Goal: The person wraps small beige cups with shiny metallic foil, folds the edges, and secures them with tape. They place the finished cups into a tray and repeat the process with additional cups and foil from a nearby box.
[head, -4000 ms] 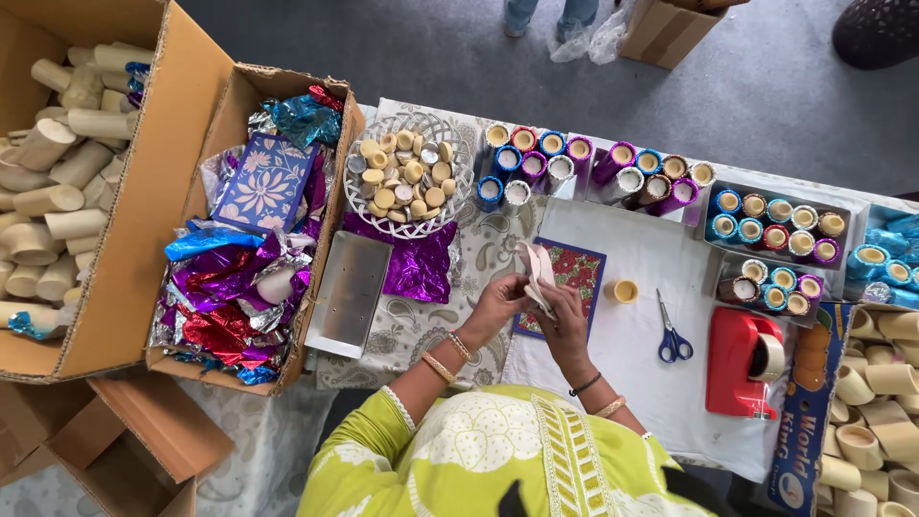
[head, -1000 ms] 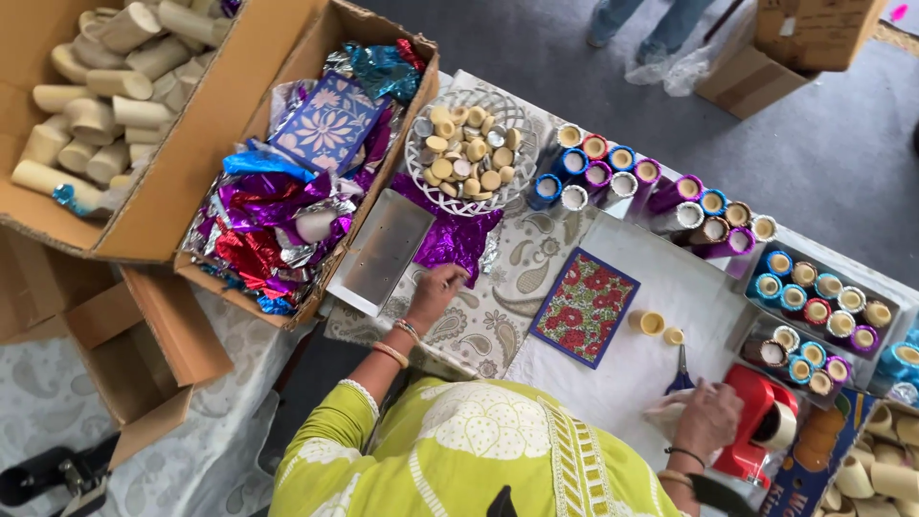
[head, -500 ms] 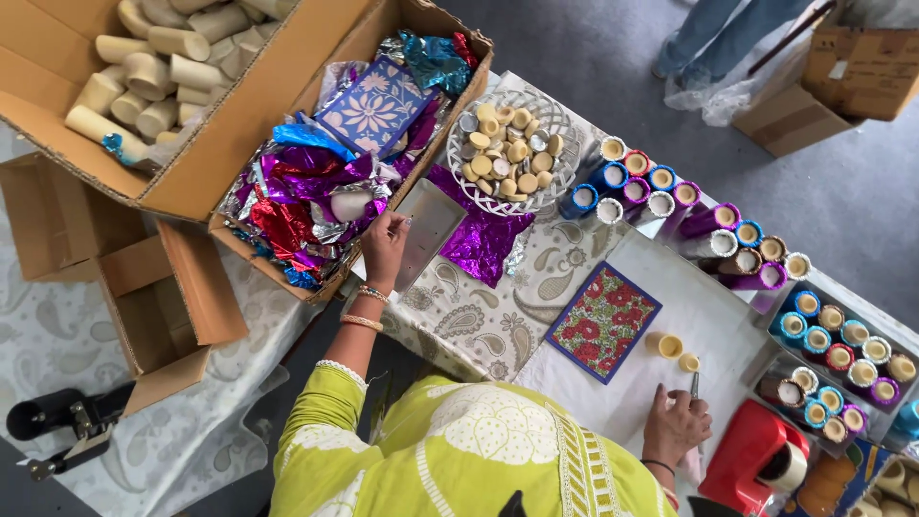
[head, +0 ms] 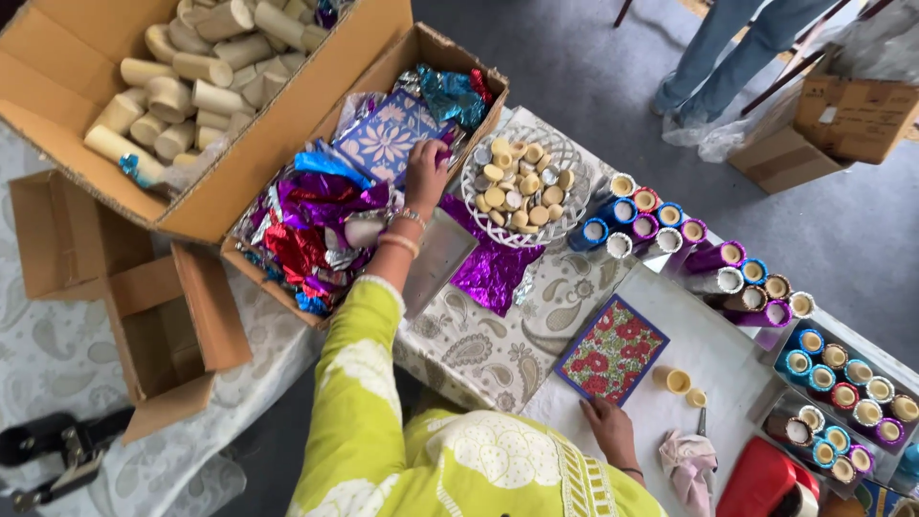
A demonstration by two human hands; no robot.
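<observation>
- Right hand [head: 609, 428]: rests palm down on the white sheet at the near edge of the counter [head: 498, 349], fingers loosely spread, the grip open and empty; fingertips lie just beside the near corner of the floral card [head: 613, 350].
- Crumpled pink cloth [head: 689, 461]: lies on the white sheet just right of the right hand, beside a red tape dispenser [head: 761, 483] at the near right corner.
- Floral card: a red-flowered, blue-bordered rectangle lying flat, turned diagonally, near two small yellow caps [head: 678, 381].
- Left arm: in a lime-green sleeve, stretched forward and to the left across the counter's left edge, bangles at the wrist.
- Left hand [head: 426, 172]: reaches into the smaller cardboard box [head: 450, 57], fingers curled down onto a blue patterned sheet [head: 388, 139]; whether the grip has closed on the sheet or only touches it cannot be told.
- Foil wrappers [head: 311, 215]: a heap of purple, red, blue and silver pieces filling the same box, just left of the wrist.
- Purple foil piece [head: 493, 268]: lies loose on the counter between the box and a white basket [head: 565, 158] of small round caps.
- Foil-wrapped tubes [head: 661, 225]: stand in rows along the far right edge.
- Large cardboard box [head: 287, 115]: farthest left, holding plain cardboard tubes [head: 191, 81].
</observation>
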